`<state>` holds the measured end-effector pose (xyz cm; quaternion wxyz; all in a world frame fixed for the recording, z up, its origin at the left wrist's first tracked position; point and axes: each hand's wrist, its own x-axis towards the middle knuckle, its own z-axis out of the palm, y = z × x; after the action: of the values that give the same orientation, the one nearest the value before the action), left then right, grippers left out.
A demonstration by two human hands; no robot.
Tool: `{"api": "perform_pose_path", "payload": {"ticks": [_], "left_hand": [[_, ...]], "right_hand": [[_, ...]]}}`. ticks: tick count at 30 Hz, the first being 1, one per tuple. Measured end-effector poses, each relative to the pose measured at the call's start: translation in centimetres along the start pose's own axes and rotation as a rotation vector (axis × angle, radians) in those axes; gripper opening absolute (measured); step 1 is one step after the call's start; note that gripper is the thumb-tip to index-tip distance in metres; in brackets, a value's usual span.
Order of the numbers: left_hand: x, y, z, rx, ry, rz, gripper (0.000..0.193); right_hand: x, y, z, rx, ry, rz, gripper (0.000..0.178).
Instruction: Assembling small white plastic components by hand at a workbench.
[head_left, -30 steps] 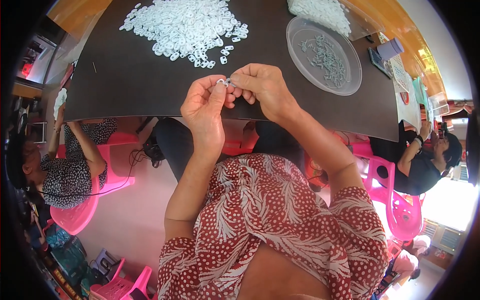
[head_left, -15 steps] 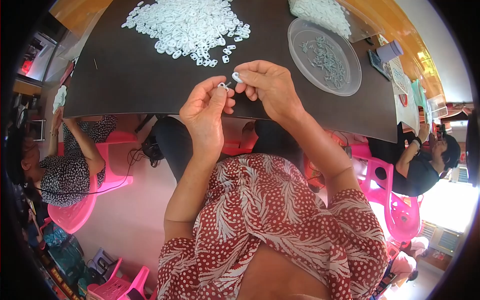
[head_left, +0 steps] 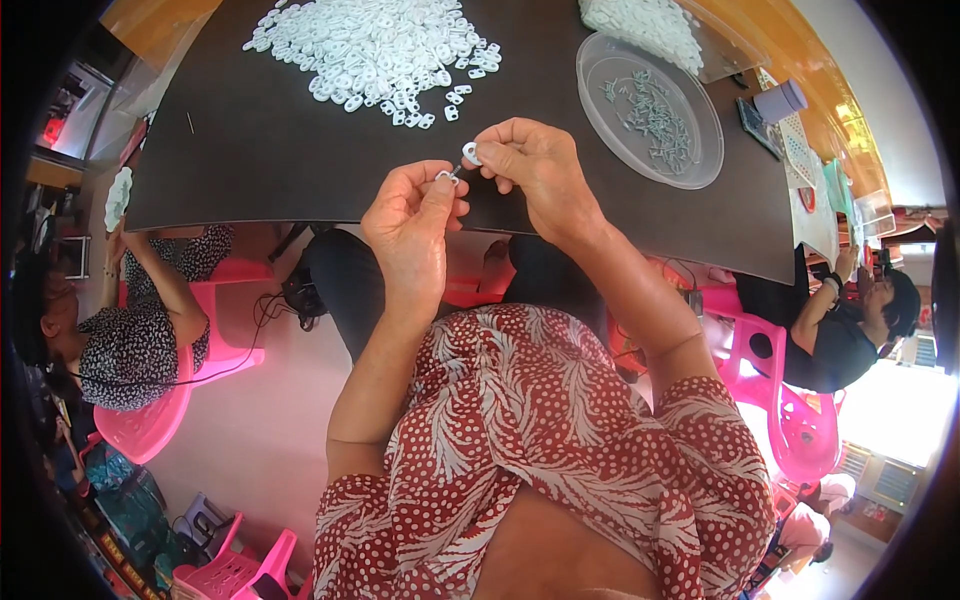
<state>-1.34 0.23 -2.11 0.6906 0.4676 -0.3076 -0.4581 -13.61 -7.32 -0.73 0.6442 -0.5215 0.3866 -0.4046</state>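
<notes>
Between the thumb and fingers of my left hand (head_left: 412,212) is a small white plastic piece, partly hidden, with a thin grey metal pin (head_left: 457,170) standing out of it. My right hand (head_left: 538,175) pinches another white oval plastic piece (head_left: 470,153) with a hole in it, close above the pin's tip. Whether the pin touches that piece is too small to tell. Both hands are just above the near edge of the dark table (head_left: 270,180). Beyond them lies a large pile of white plastic pieces (head_left: 370,50), with several loose ones at its near right side.
A round clear tray (head_left: 592,120) with many small metal pins stands right of my hands. Behind it is a clear container of white pieces (head_left: 645,30). A purple cup (head_left: 780,101) stands farther right. People sit on pink chairs at left and right.
My hands have drawn slightly closer together, the left piece and its pin now nearer the right piece. The person at the left has raised a pale green item a little.
</notes>
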Motion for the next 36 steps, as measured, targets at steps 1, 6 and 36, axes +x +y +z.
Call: {"api": "perform_pose_path", "payload": {"ticks": [1,6,36], "left_hand": [[0.0,0.0,0.0,0.017,0.010,0.008,0.013],[0.0,0.0,0.0,0.012,0.014,0.011,0.014],[-0.1,-0.3,-0.1,0.012,0.060,0.004,0.008]], "right_hand": [[0.0,0.0,0.0,-0.016,0.007,-0.009,0.014],[-0.1,-0.2,0.2,-0.004,-0.013,0.009,0.014],[-0.1,0.2,1.2,-0.049,-0.024,0.023,0.017]]}}
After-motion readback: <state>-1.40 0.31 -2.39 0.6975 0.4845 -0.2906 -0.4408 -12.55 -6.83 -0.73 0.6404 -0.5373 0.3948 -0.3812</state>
